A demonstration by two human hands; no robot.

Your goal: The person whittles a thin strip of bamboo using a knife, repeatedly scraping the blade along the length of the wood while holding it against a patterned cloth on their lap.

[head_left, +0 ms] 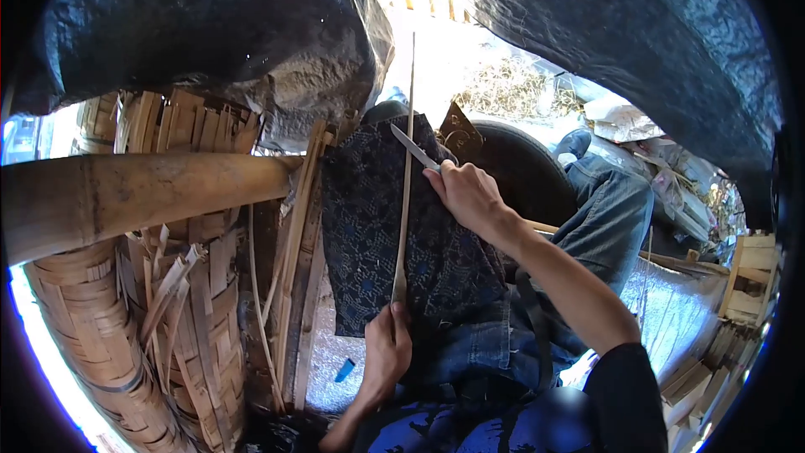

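Note:
A long thin bamboo strip (pixel 406 210) runs upright through the view, over a dark patterned cloth (pixel 360 226) spread on the person's lap. My left hand (pixel 388 347) is closed round the strip's thicker lower end. Higher up, my right hand (pixel 471 195) grips a knife, its fingers wrapped round the handle, which is mostly hidden. The knife's blade (pixel 412 148) points up and to the left and lies across the strip.
Woven bamboo baskets (pixel 96 310) and split bamboo pieces stand at the left, with a thick bamboo pole (pixel 151 193) crossing there. Dark plastic sheeting (pixel 620 33) hangs overhead. A round black object (pixel 524 172) lies beyond my right hand. Wood pieces (pixel 692 390) are stacked at the lower right.

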